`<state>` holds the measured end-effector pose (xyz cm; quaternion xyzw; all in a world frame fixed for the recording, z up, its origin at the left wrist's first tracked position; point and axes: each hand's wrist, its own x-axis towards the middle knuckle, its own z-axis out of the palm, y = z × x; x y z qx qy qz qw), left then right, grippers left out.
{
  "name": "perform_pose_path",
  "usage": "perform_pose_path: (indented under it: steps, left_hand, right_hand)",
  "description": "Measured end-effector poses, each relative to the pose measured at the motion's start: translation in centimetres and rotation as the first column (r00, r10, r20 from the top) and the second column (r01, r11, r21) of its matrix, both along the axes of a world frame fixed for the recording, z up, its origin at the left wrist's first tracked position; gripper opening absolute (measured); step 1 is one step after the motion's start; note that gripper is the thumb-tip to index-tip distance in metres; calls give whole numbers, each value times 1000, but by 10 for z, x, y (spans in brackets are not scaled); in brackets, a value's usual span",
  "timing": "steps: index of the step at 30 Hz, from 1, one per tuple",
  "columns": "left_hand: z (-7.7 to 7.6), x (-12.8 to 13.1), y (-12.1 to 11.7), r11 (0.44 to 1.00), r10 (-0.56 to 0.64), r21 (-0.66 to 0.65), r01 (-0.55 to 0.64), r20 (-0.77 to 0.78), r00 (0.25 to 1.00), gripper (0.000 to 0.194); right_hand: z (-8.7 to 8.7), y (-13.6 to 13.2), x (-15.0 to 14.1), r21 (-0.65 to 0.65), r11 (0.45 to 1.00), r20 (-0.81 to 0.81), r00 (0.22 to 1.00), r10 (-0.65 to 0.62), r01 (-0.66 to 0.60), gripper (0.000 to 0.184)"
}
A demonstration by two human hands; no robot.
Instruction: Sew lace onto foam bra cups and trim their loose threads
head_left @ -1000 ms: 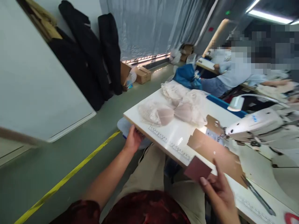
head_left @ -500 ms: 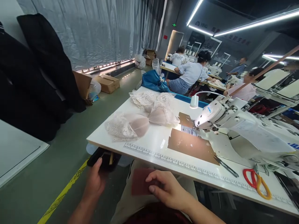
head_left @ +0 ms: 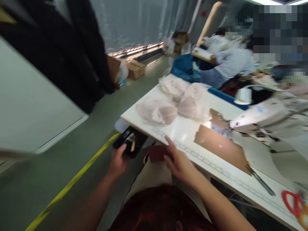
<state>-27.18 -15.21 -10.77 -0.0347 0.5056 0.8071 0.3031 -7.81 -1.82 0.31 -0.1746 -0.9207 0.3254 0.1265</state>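
Observation:
My left hand (head_left: 117, 163) is closed on the front edge of a black drawer (head_left: 123, 137), thumb on top. The drawer is pulled out from under the white table's left corner, and a small tan piece (head_left: 133, 143) lies in it. Between the thumb and fingers of my right hand (head_left: 181, 165) is a thin dark red square (head_left: 155, 153), held over my lap beside the drawer; its material is unclear. Pale lace bras (head_left: 158, 111) with beige cups lie on the table (head_left: 183, 130) above both hands.
A sewing machine (head_left: 258, 112) with a lamp (head_left: 243, 96) stands at right, brown card (head_left: 221, 146) before it. Tweezers (head_left: 262, 183) and red-and-orange-handled scissors (head_left: 292, 202) lie near the front edge. A blue bag (head_left: 183, 67) sits behind the table. Co-workers sit beyond.
My left hand went from the table's underside to pulling out the black drawer. My right hand carried the dark red square leftward from the table edge toward the drawer. The view swung right, then back.

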Motion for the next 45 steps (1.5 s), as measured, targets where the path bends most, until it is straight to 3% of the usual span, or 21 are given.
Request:
perform_pose_path:
  steps: [1, 6, 10, 15, 19, 28, 33, 36, 40, 45]
  left_hand:
    - [-1, 2, -1, 999, 36, -6, -36, 13, 999, 40]
    - [-4, 4, -4, 988, -5, 154, 0, 33, 999, 53]
    - [-6, 8, -9, 988, -33, 150, 27, 39, 999, 51]
    - [-8, 8, -12, 986, -60, 155, 55, 34, 998, 56]
    - [-5, 8, -12, 985, -57, 163, 53, 19, 998, 54]
    - [-5, 7, -10, 984, -24, 174, 30, -36, 999, 51]
    - [0, 2, 12, 985, -65, 159, 66, -13, 998, 62]
    - [2, -5, 36, 989, -38, 144, 32, 35, 999, 63]
    - [5, -13, 67, 964, -122, 248, 99, 78, 990, 57]
    - [8, -18, 85, 966, -95, 252, 59, 131, 987, 52]
  right_hand:
    - [0, 1, -2, -2, 1000, 15, 1000, -14, 14, 60]
    - [4, 5, -28, 78, 997, -7, 1000, -10, 11, 40]
    - [5, -5, -61, 171, 985, -31, 999, 38, -32, 39]
    - [-11, -15, -106, 271, 957, 61, 994, 91, -104, 44]
    - [-21, -18, -116, 353, 925, 124, 987, 104, -141, 48]
    - [-22, -13, -58, 358, 905, -58, 963, 265, -228, 30]
    - [-34, -13, -10, 280, 922, -92, 949, 302, -267, 34]
    - [-40, -12, 21, 264, 942, -108, 964, 241, -206, 35]
    - [-45, -11, 59, 243, 969, -134, 988, 74, -40, 32]
    - [-51, -12, 99, 189, 976, -151, 985, -82, 110, 26]
